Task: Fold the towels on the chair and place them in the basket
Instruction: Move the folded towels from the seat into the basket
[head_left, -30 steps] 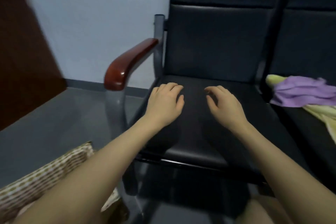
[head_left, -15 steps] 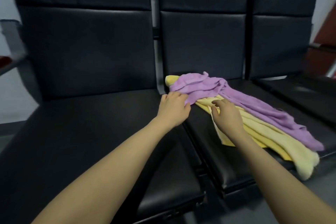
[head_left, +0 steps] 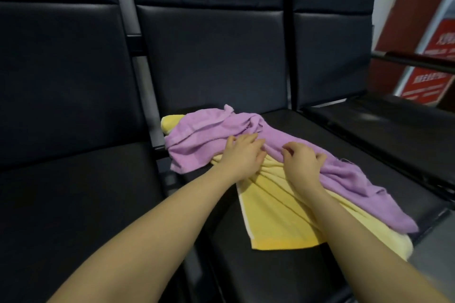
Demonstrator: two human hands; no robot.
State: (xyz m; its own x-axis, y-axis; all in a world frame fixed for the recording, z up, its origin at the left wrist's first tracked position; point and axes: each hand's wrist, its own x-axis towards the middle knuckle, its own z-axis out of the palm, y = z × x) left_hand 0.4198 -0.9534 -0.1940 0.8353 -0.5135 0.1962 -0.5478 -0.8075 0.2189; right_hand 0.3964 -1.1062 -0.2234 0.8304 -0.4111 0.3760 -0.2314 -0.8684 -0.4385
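A crumpled purple towel [head_left: 197, 135] lies across the middle black chair seat [head_left: 283, 275], on top of a yellow towel [head_left: 275, 214] and a paler yellow towel [head_left: 398, 241] that hangs over the seat's right front corner. My left hand [head_left: 242, 155] rests on the purple towel where it meets the yellow one, fingers fairly straight. My right hand [head_left: 301, 161] sits just to its right with fingers curled into the purple towel. The basket is out of view.
A bare black seat [head_left: 73, 204] adjoins on the left and another black seat [head_left: 394, 120] on the right. Tall black backrests [head_left: 214, 56] stand behind. A red signboard [head_left: 423, 81] leans at the far right behind a dark armrest [head_left: 418, 60].
My view swung right from the left seat and wooden armrest to the towels. Both hands moved from the bare seat onto the purple towel, and the view is now closer.
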